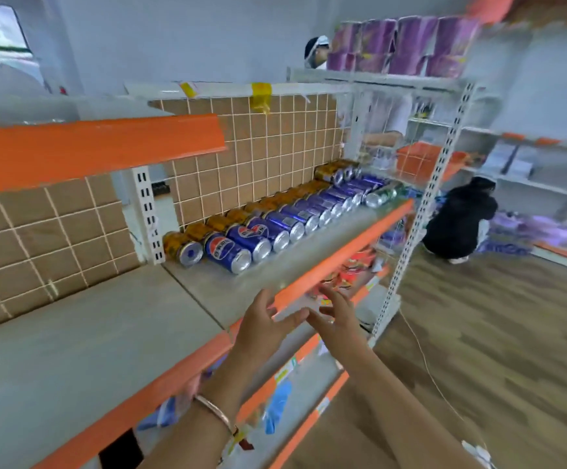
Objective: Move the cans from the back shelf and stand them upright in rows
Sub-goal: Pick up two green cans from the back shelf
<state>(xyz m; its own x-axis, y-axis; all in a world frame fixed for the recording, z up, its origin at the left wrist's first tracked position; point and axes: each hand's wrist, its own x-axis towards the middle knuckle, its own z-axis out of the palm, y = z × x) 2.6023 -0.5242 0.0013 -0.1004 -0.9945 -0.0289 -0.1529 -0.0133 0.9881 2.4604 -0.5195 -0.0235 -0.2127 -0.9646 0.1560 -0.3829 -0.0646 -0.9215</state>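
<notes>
- The blue cans (pixel 277 231) lie on their sides in a long row on the grey shelf (pixel 238 289). Their round ends face me, and none of them stands up yet.
- The gold cans (pixel 219 222) lie in a second row behind the blue ones, right against the tiled back wall (pixel 258 147). Cans on their sides can roll, so I think the wall and the blue row hold them in place.
- One green can (pixel 382 194) lies at the far end of the blue row.
- My left hand (pixel 263 324) is out in front of the shelf's orange edge (pixel 343 252). Its fingers are spread wide and it holds nothing.
- My right hand (pixel 341 321) is just beside it, also wide and with nothing in it. The fingertips of the two hands come very close, but I cannot tell if they touch.
- Both hands are well apart from the cans. I think they are spread so each one is ready to grab a can.
- The grey board shows between the cans and the orange edge. To me that looks like a good spot for the standing rows.
- I would go for the nearest blue can first, since nothing sits in front of it.
- The cans are round and shiny, so they may slip. I would grip one round its middle.
- A person in black (pixel 458 225) crouches on the floor far off to the right, not in my way.
</notes>
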